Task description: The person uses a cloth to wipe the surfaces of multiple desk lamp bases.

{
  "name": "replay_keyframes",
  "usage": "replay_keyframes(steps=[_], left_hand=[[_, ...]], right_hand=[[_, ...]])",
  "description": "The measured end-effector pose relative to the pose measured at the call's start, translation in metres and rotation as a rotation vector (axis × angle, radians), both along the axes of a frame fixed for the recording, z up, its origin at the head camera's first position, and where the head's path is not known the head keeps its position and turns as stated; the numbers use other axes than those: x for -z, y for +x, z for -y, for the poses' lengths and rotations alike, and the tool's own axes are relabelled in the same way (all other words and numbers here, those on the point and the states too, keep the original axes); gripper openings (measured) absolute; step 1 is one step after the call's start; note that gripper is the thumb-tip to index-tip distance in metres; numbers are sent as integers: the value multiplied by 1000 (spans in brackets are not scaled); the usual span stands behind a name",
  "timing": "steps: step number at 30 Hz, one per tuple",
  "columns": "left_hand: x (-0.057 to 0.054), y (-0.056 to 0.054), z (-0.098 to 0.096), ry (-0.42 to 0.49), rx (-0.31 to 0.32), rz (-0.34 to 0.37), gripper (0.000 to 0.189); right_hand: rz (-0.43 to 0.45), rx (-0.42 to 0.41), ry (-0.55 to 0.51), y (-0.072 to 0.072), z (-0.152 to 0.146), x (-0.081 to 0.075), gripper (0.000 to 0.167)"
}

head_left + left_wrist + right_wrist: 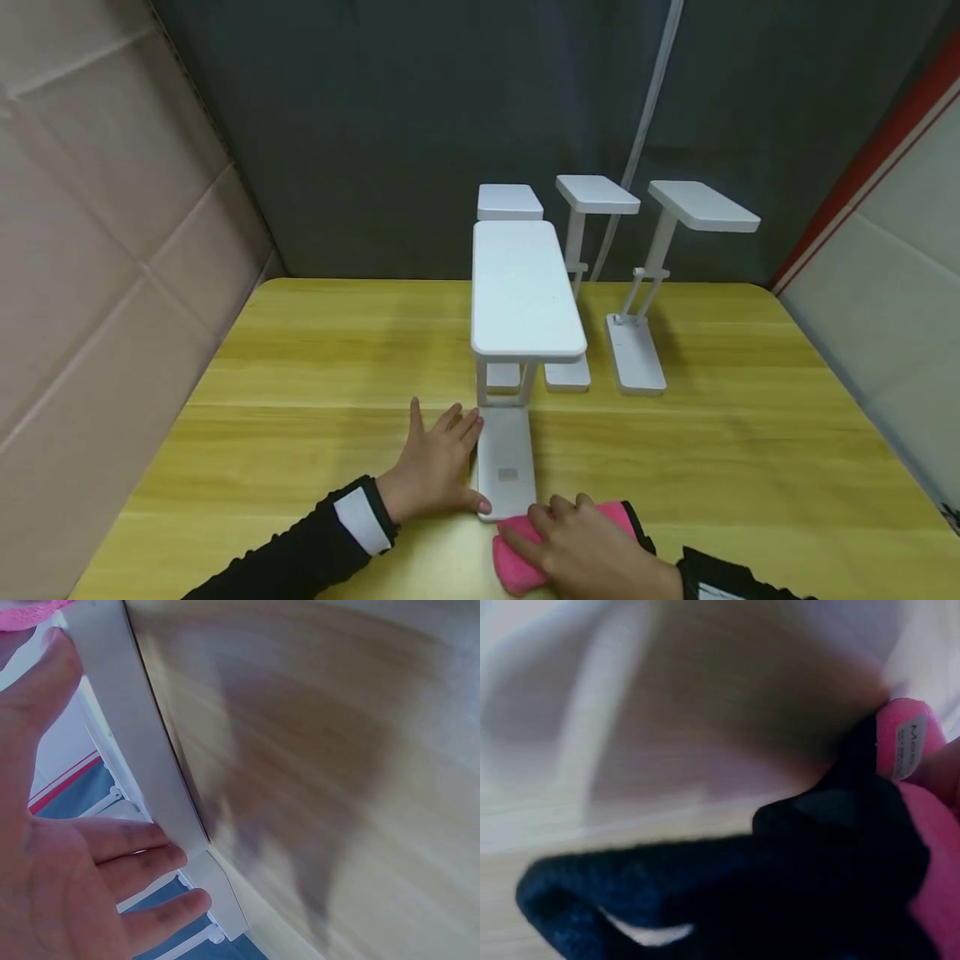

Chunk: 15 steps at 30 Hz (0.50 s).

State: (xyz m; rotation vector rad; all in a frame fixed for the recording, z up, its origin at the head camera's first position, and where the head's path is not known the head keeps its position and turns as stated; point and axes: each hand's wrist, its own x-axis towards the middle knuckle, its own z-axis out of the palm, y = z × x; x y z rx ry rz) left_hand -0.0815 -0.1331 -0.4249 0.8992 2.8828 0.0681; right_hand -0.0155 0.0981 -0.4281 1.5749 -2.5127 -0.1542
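A white folding desk lamp [525, 292] stands in the middle of the table, its flat head raised over a slim base [508, 442]. My left hand [432, 467] rests against the base's left edge, fingers spread and straight, the thumb at its near corner. In the left wrist view the fingertips [176, 856] touch the side of the white base. By the base's near end, my right hand [588, 546] grips a folded pink cloth [517, 575] with black trim. A white label [910, 746] shows on the cloth in the right wrist view.
Behind the front lamp stand similar white lamps: one mostly hidden [510, 200], one right of it [596, 196], and another farther right [637, 354]. The wooden table [322, 350] ends at a dark back panel [375, 150], with pale walls on both sides.
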Motion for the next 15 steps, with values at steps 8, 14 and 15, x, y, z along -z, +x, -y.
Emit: replay_keyframes(steps=[8, 14, 15], left_hand=[[1, -1, 4, 19, -5, 1, 108], [4, -2, 4, 57, 5, 24, 109], [4, -1, 4, 60, 7, 27, 109]], right_hand=[[207, 4, 18, -17, -35, -9, 48], [116, 51, -52, -54, -60, -11, 76], [106, 105, -77, -60, -61, -10, 76]])
